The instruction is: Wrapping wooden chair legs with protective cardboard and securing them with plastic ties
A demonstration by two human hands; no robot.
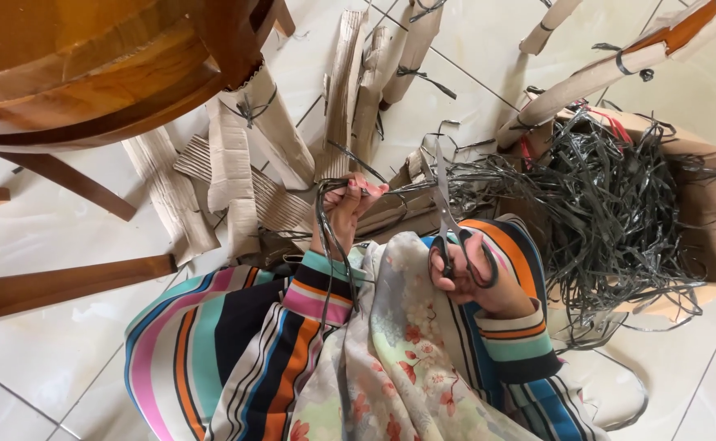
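Up front, a black plastic strap (331, 214) is pinched between the fingers (363, 189) of the left hand (343, 211), its loop hanging down past the striped sleeve (317, 294). Scissors (448, 220) are gripped by the right hand (476, 273), the fingers threaded through the black handles and closed on them, the blades pointing up and shut. Just beyond the blades, strips of cardboard (235, 175) are spread over the tiled floor (39, 237). To the right, a cardboard box (705, 204) is filled with a tangle of black straps (611, 212). At upper left, a wooden chair (80, 73) is seen.
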